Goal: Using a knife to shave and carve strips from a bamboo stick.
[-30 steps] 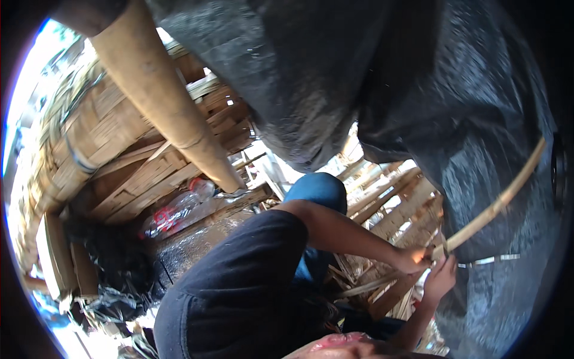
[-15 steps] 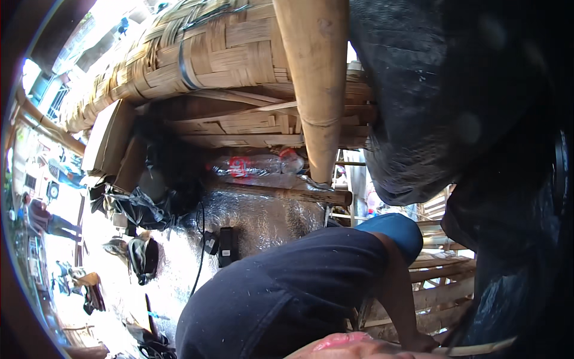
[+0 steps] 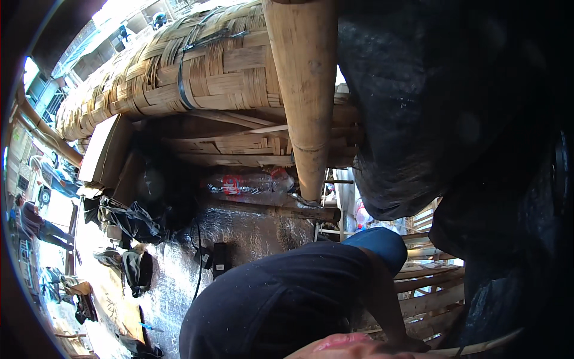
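Note:
A bare forearm reaches down from a dark sleeve to the lower edge. At its end, my right hand [image 3: 414,343] is shadowed and mostly cut off, with its fingers hidden. Right beside it a thin pale bamboo strip [image 3: 493,345] sticks out to the right; whether the hand grips it I cannot make out. My left hand is outside the picture. A dark shirt [image 3: 269,299] fills the lower middle, and past the sleeve shows a blue rounded shape [image 3: 382,245].
A thick bamboo pole [image 3: 308,102] crosses in front of woven bamboo matting [image 3: 227,66]. Black plastic sheeting [image 3: 394,119] hangs at right. Beyond are a clear bottle [image 3: 248,184], a cardboard box [image 3: 103,149], a black adapter [image 3: 220,259], shoes [image 3: 137,270] and bamboo slats [image 3: 433,293]. People stand far left.
The view has tilted slightly, so the pole, matting and bottle sit lower and a little farther left. The forearm keeps nearly the same pose, and the bamboo strip's tip has shifted slightly up and right.

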A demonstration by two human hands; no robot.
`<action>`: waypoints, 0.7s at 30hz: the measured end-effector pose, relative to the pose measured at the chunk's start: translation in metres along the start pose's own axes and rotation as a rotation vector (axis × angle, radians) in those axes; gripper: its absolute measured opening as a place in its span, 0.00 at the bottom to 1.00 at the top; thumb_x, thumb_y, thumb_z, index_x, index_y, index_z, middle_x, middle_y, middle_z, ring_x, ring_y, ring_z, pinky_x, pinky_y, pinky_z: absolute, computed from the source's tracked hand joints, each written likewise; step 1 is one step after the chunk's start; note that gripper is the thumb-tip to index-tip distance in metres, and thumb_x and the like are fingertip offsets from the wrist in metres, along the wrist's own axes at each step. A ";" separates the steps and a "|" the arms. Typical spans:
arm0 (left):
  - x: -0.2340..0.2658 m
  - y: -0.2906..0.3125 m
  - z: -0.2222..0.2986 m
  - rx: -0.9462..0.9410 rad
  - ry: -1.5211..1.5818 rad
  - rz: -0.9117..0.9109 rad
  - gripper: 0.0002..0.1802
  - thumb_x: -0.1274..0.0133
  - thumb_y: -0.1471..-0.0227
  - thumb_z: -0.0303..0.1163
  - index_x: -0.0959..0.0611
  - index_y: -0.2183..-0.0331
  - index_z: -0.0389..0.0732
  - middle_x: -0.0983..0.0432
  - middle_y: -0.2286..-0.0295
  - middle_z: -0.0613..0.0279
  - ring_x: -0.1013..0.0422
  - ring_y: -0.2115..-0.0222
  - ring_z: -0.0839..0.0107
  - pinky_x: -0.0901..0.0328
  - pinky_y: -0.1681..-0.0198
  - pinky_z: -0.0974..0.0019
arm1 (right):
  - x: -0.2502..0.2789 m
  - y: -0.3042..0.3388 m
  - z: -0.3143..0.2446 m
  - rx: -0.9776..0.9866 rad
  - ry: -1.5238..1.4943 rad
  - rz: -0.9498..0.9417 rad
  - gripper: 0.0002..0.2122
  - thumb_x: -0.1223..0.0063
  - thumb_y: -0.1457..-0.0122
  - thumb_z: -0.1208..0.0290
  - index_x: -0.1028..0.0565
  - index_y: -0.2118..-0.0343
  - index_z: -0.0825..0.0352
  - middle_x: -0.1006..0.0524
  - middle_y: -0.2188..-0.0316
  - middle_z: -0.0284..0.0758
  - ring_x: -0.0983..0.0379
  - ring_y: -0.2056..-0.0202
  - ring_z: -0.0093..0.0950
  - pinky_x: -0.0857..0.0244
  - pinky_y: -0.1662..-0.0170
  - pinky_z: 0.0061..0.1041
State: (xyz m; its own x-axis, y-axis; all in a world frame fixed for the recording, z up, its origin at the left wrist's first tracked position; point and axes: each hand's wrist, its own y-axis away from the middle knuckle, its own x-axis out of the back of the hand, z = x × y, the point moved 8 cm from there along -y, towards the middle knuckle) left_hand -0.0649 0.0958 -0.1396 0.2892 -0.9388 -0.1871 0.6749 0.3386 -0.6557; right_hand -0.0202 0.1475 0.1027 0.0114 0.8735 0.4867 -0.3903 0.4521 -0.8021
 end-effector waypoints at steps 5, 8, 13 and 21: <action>-0.031 -0.006 0.018 0.209 0.032 -0.255 0.16 0.57 0.38 0.43 0.25 0.68 0.41 0.34 0.73 0.55 0.41 0.72 0.66 0.40 0.63 0.57 | 0.015 0.014 0.028 -0.504 0.668 -1.085 0.17 0.53 0.38 0.53 0.28 0.72 0.63 0.26 0.83 0.41 0.27 0.82 0.41 0.35 0.80 0.39; -0.016 -0.002 0.002 0.427 0.020 -0.273 0.18 0.58 0.38 0.44 0.26 0.70 0.39 0.35 0.75 0.56 0.41 0.72 0.65 0.39 0.63 0.56 | -0.008 0.053 0.061 -0.417 0.553 -1.009 0.16 0.53 0.38 0.53 0.28 0.72 0.63 0.26 0.83 0.40 0.28 0.83 0.40 0.35 0.81 0.38; -0.017 0.000 -0.002 0.240 -0.211 -0.293 0.18 0.56 0.39 0.44 0.26 0.54 0.42 0.30 0.69 0.57 0.37 0.70 0.64 0.37 0.59 0.56 | -0.003 0.032 0.049 -0.343 0.446 -0.896 0.16 0.53 0.37 0.53 0.27 0.71 0.62 0.25 0.82 0.38 0.29 0.84 0.38 0.37 0.82 0.37; -0.015 0.007 0.012 0.420 0.048 -0.193 0.14 0.55 0.40 0.39 0.28 0.54 0.46 0.29 0.68 0.61 0.35 0.69 0.67 0.40 0.55 0.61 | 0.013 0.046 0.054 -0.237 0.318 -0.778 0.15 0.54 0.36 0.53 0.27 0.70 0.60 0.25 0.82 0.36 0.31 0.86 0.35 0.39 0.84 0.34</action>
State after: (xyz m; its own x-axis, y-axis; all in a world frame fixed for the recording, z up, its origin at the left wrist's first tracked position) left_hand -0.0567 0.1125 -0.1328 0.1059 -0.9857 -0.1308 0.9325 0.1441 -0.3310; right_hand -0.0878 0.1704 0.0907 0.4656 0.2939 0.8347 0.0364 0.9361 -0.3499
